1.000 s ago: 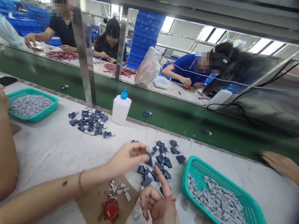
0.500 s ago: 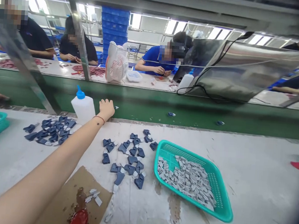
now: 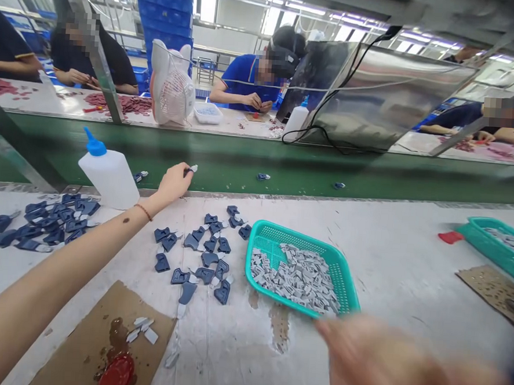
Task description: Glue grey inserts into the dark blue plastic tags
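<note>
My left hand (image 3: pixel 174 181) reaches over the green belt, fingers pinched on a small dark blue plastic part with a pale grey tip (image 3: pixel 192 170). Blurred by motion, my right hand (image 3: pixel 403 364) is at the lower right, in front of the near rim of the green basket (image 3: pixel 255 282), which holds many small grey plastic pieces (image 3: pixel 304 279). Whether its fingers hold anything is not visible. Several dark blue parts (image 3: pixel 209 259) with pale tips lie on the table between the basket and my left forearm, and another cluster (image 3: pixel 55 221) lies farther left.
A white bottle with a blue nozzle (image 3: pixel 110 175) stands beside my left wrist. Cardboard (image 3: pixel 83 321) carries a red lid (image 3: pixel 117 373), brown liquid and grey pieces. More blue parts ride on the green belt (image 3: pixel 223 179). Co-workers (image 3: pixel 246 84) sit across it. Another basket (image 3: pixel 493 247) stands right.
The view has shifted right. My left hand has gone from fingers spread over the belt to pinching a blue part. My right hand has come into view at the lower right.
</note>
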Demonstrator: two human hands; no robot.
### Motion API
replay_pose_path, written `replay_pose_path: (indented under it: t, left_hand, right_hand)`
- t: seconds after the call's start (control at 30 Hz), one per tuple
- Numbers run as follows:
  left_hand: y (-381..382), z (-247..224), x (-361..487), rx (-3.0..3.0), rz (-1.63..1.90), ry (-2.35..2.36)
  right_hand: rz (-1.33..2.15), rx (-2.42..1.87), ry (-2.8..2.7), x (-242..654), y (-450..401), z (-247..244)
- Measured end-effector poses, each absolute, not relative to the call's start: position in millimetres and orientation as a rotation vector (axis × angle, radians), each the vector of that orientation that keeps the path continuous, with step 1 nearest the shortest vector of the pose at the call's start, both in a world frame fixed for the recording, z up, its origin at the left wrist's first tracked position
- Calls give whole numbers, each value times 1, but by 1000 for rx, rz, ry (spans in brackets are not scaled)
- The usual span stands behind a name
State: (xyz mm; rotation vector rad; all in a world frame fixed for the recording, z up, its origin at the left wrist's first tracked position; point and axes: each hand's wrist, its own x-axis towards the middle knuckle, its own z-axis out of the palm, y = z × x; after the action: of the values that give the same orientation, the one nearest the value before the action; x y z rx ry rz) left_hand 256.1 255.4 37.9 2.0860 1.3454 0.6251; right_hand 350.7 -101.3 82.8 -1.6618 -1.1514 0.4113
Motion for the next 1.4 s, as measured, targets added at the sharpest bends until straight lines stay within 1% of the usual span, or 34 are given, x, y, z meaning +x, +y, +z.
replay_pose_path:
  t: [0.1, 0.17, 0.27, 0.43, 0.63, 0.77, 1.0, 1.13, 1.23, 1.3, 1.4]
  left_hand:
    - [219, 45, 243, 1891, 610, 1116]
    - [194, 50, 228, 1762, 587, 991]
    - [163, 55, 198, 1596, 538, 879]
    - [133, 59, 147, 1407, 498, 833]
    - [107, 58, 91, 1242, 521, 918]
    - [92, 54, 63, 1184, 516, 958]
    - [68, 41, 28, 1097, 570, 1029]
    - [57, 32, 13, 1059, 589, 1066]
    - [50, 29, 6, 1026, 604, 1072]
    - [46, 28, 3, 1029, 609, 1073]
    - [41, 25, -1, 1036, 613, 1091]
  right_hand:
    - [305, -1816, -1177, 385, -59, 76]
    - [311, -2045, -1430, 409, -32, 64]
    - [365, -2116, -1648, 431, -6, 46]
    - [405, -2155, -1870, 436, 9, 37]
    - [339, -2195, -1997, 436, 15, 34]
    - [280, -2208, -1994, 436, 15, 32]
    - [237, -2218, -1824, 437, 13, 28]
    - [197, -2223, -1696, 427, 4, 38]
    - [157, -2229, -1584, 404, -14, 52]
    - [272, -2226, -1517, 381, -30, 58]
    - [756, -2211, -1339, 345, -50, 52]
